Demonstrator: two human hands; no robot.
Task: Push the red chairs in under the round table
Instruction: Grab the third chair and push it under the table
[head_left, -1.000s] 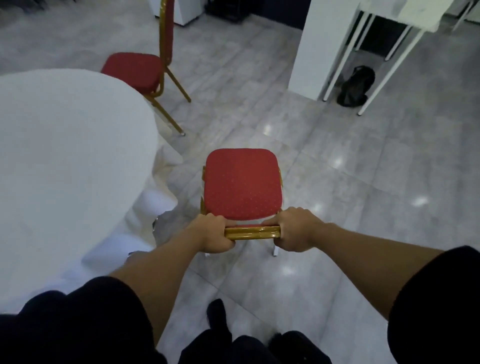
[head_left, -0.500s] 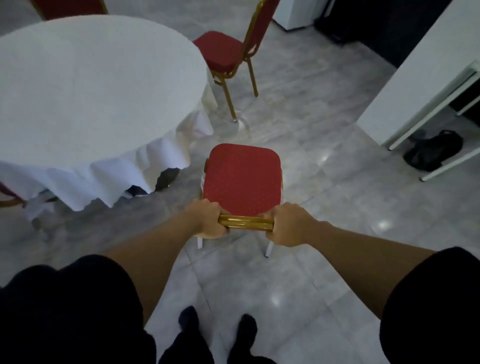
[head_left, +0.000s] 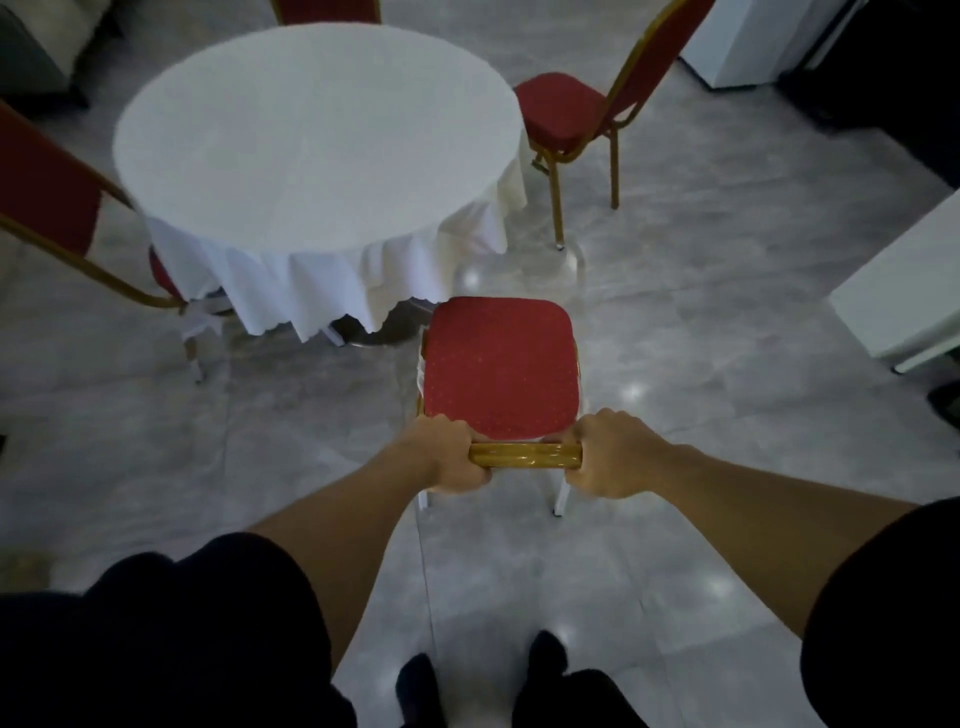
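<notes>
Before the round table (head_left: 311, 140), both hands, left (head_left: 451, 457) and right (head_left: 605, 453), clenched around the red chair's (head_left: 500, 369) top rail.

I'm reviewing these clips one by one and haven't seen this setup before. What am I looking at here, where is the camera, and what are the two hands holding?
There is no machine here: a person wears one wide-angle camera on the head, looking forward and down, so you see their own arms, dark sleeves and feet. The left hand and right hand both grip the gold top rail of the held red chair, seen from above. Its seat sits just short of the round table, which is draped in a white tablecloth with nothing visible on top. A second red chair stands pulled out at the table's right, and a third stands at the left.
</notes>
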